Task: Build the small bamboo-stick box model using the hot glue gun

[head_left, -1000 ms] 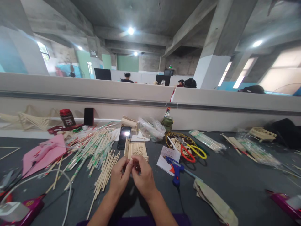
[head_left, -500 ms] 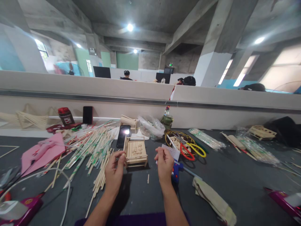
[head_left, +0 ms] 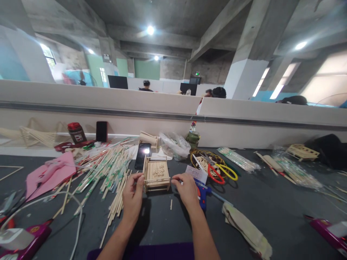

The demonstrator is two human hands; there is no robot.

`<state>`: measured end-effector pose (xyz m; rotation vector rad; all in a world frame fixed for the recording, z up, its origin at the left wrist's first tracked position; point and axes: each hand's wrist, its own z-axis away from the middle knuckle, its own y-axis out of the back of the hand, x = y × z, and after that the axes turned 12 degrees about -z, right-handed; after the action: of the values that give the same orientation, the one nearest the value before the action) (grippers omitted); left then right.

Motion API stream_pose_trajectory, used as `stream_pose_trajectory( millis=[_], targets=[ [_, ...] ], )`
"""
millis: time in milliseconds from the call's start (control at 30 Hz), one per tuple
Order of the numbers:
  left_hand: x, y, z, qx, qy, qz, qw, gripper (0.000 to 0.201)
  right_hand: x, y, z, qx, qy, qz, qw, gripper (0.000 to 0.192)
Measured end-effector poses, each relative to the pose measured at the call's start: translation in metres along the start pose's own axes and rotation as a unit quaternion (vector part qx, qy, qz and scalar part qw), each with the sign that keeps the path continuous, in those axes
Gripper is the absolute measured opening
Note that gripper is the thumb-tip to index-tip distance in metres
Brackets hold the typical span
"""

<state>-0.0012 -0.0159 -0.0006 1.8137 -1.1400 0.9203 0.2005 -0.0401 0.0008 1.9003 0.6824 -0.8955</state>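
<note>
A small model bed-like frame [head_left: 157, 176] made of wooden sticks stands on the dark table in front of me, with small pale pieces scattered on its slatted top. My left hand [head_left: 132, 196] is at its left front corner, thumb and curled fingers closed on the frame's edge. Close by the right front corner, my right hand [head_left: 187, 191] has its fingers bent and fingertips drawn together; anything between them is too small to make out. One short loose stick [head_left: 171, 204] lies on the table between my hands. Partly behind my right hand is a blue glue gun [head_left: 203, 195].
Left lie many wooden sticks [head_left: 116, 169], some in plastic wrappers, and a pink glue gun [head_left: 47, 172] on pink sheet. Behind the model is a phone [head_left: 141, 159]. Right are a basket [head_left: 197, 155] of wood bits, scissors [head_left: 226, 171] and a rolled cloth [head_left: 246, 229].
My right hand has moved left and turned inward, bringing its fingertips near the model's right front corner. My left hand has stayed at the left corner.
</note>
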Motion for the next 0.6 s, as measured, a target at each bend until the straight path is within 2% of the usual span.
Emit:
stream_pose_trajectory(
  millis=[100,167,300,467,533,600],
  targets=[
    [0.001,-0.001,0.0,0.002,0.004,0.002,1.0,0.03,0.0,-0.007,0.002,-0.02,0.005,0.028,0.999,0.012],
    [0.002,0.0,0.0,-0.001,0.007,0.004,1.0,0.031,-0.001,-0.008,0.003,-0.011,0.011,0.032,0.999,0.013],
    [0.004,0.001,0.0,0.001,0.01,0.007,1.0,0.033,-0.003,-0.003,0.001,0.074,0.032,-0.032,0.996,0.019],
    [0.005,0.001,0.0,0.001,0.009,0.009,1.0,0.033,-0.003,0.009,0.001,0.205,0.017,-0.126,0.971,0.036],
    [0.004,0.001,0.0,0.003,0.003,0.004,1.0,0.034,-0.004,0.011,0.002,0.231,0.002,-0.125,0.965,0.041],
    [0.003,0.001,-0.001,0.003,-0.004,-0.005,1.0,0.035,-0.006,0.011,0.001,0.244,0.016,-0.111,0.963,0.038]
  ],
)
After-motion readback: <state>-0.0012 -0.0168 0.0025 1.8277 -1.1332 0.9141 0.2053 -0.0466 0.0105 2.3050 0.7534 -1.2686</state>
